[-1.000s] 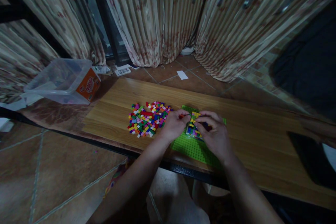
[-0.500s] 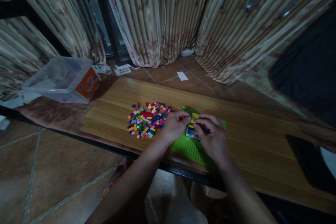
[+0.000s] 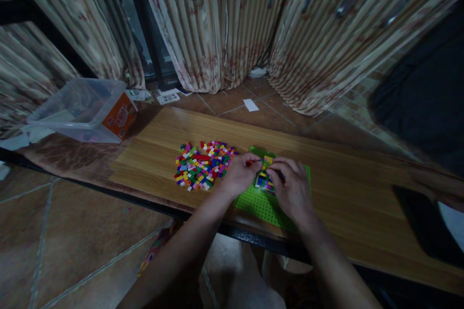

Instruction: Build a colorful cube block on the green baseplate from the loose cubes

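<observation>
A green studded baseplate [image 3: 263, 208] lies on the wooden table with a small structure of coloured building bricks [image 3: 264, 182] on it, yellow at its far end, blue and purple nearer me. My left hand [image 3: 239, 174] is closed at the structure's left side, and a red brick [image 3: 249, 162] shows at its fingertips. From the right, my right hand [image 3: 293, 186] has thumb and fingers closed against the structure's upper part. Its fingers partly hide the bricks. Left of the baseplate spreads a pile of loose building bricks [image 3: 199, 169] in many colours.
A clear plastic bin [image 3: 83, 111] with an orange label stands at the left end. The wooden table [image 3: 348, 188] runs to the right, where a dark flat object [image 3: 416, 222] lies near another person's arm. Striped curtains [image 3: 217, 34] hang behind.
The view has shifted slightly. Both hands stay at the brick structure, with only small finger movements; the right fingers sit slightly closer over the yellow bricks.
</observation>
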The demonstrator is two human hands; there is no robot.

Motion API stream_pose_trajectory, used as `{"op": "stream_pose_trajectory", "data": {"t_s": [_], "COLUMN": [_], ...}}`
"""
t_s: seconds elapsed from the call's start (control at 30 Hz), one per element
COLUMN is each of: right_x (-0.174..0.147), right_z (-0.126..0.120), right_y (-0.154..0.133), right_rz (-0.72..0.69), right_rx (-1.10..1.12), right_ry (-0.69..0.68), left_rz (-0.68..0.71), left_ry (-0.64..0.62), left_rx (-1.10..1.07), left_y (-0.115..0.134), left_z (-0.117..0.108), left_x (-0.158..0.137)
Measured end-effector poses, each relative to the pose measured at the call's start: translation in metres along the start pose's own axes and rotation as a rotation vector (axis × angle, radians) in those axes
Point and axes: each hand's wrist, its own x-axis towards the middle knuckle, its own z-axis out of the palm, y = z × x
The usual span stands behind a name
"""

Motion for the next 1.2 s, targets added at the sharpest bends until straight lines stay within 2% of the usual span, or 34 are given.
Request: {"op": "stream_pose_trajectory", "data": {"t_s": [0.13, 0.47, 0.7, 0.93, 1.2], "right_x": [-0.002, -0.003, -0.005, -0.003, 0.001], "right_z": [-0.001, -0.005, -0.005, -0.003, 0.005], "right_y": [0.000, -0.002, 0.001, 0.002, 0.004], "right_rz": [-0.017, 0.080, 0.043, 0.052, 0.140], "right_rx": [0.029, 0.168, 0.147, 0.174, 0.272], "right_ry": [-0.024, 0.059, 0.014, 0.023, 0.067], "left_rz": [-0.004, -0.010, 0.007, 0.001, 0.010], "left_ry": [0.004, -0.007, -0.004, -0.006, 0.002], "left_rx": [0.010, 0.017, 0.014, -0.011, -0.012], "left_y": [0.002, 0.002, -0.001, -0.002, -0.003], "left_z": [-0.001, -0.001, 0.000, 0.000, 0.000], "left_x": [0.000, -0.001, 0.001, 0.001, 0.002]}}
